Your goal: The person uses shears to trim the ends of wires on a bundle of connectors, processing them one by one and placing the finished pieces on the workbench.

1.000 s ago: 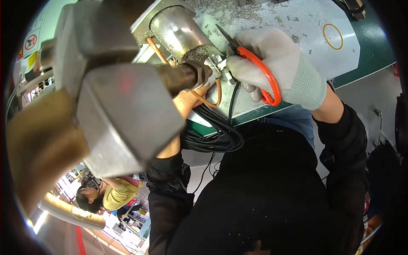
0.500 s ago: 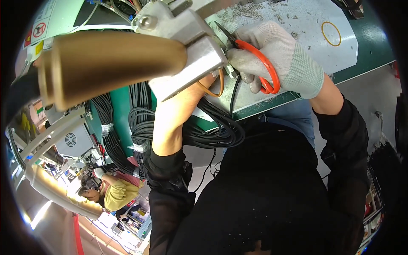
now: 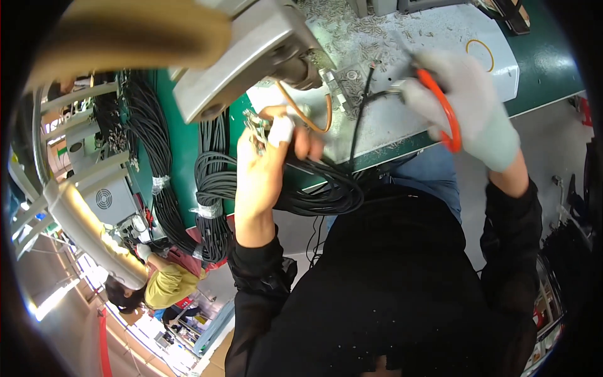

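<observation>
My left hand (image 3: 259,157), bare but for a white wrap on one digit, is curled around several small metal pieces (image 3: 256,127). It is beneath the grey machine head (image 3: 251,60), beside a brown looped tube (image 3: 295,113). My right hand (image 3: 480,103), in a pale glove and smeared by motion, grips red-handled scissors (image 3: 443,103). A black cable end (image 3: 380,95) reaches its fingertips; whether they pinch it I cannot tell. Another black cable (image 3: 360,129) runs up from the table edge beside a small metal fixture (image 3: 338,92).
Metal bits (image 3: 352,31) litter the pale plate (image 3: 502,81), where a yellow band (image 3: 480,55) lies. Bundled black cables (image 3: 151,138) cover the green table's left side. A blurred brown cylinder (image 3: 138,38) juts out at upper left. A person in yellow (image 3: 168,286) works farther off.
My right hand has moved right, away from the fixture, with the scissors. My left hand has come out from behind the machine head, showing metal pieces. The view has shifted slightly.
</observation>
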Tool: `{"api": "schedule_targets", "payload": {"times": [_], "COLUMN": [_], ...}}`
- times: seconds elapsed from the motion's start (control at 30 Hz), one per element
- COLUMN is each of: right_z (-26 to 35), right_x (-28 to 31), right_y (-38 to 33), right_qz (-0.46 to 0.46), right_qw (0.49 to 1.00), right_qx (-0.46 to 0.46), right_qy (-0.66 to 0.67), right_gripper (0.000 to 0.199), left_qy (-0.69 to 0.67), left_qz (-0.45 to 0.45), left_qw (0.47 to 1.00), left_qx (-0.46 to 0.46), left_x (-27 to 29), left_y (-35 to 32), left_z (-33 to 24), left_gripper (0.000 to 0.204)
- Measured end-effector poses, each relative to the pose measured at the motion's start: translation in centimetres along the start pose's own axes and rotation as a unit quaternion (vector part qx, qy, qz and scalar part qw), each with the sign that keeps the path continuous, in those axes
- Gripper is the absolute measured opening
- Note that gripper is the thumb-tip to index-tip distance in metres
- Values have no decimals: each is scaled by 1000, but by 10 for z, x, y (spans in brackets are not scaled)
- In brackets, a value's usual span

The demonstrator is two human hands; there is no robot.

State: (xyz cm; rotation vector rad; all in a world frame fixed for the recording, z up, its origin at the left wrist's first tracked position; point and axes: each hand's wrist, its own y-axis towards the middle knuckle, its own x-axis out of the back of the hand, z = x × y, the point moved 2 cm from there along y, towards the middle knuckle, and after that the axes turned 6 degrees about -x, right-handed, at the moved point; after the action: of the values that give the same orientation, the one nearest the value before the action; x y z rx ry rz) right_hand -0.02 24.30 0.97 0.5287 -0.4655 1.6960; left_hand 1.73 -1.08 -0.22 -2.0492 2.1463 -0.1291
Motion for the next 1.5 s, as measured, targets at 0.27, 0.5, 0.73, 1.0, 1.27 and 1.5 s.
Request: {"api": "schedule_targets", "payload": {"times": [0.27,0.5,0.73,1.0,1.27,1.5], "right_z": [57,39,38,29,27,35], "right_x": [-25,-20,-9,-6,-24,-23], "right_y": [-33,-60,-69,-75,-89,-84], "right_qz": [151,15,95,289,137,-30], "right_qw": [983,991,974,849,938,992], "right_qx": [59,63,6,-218,-43,3], "right_qy": [82,117,203,385,315,120], "right_gripper": [20,16,25,30,24,23], "left_qy": [170,16,186,349,150,12], "left_qz": [282,147,227,193,242,73], "left_qw": [944,987,956,772,884,996], "left_qx": [-2,69,-2,-495,-371,-46], "left_x": [-27,-41,-55,-60,-61,-71], "left_y": [-43,-64,-75,-74,-70,-68], "left_z": [-19,-25,-22,-17,-1,-11], "left_gripper": [14,18,20,28,15,15]}}
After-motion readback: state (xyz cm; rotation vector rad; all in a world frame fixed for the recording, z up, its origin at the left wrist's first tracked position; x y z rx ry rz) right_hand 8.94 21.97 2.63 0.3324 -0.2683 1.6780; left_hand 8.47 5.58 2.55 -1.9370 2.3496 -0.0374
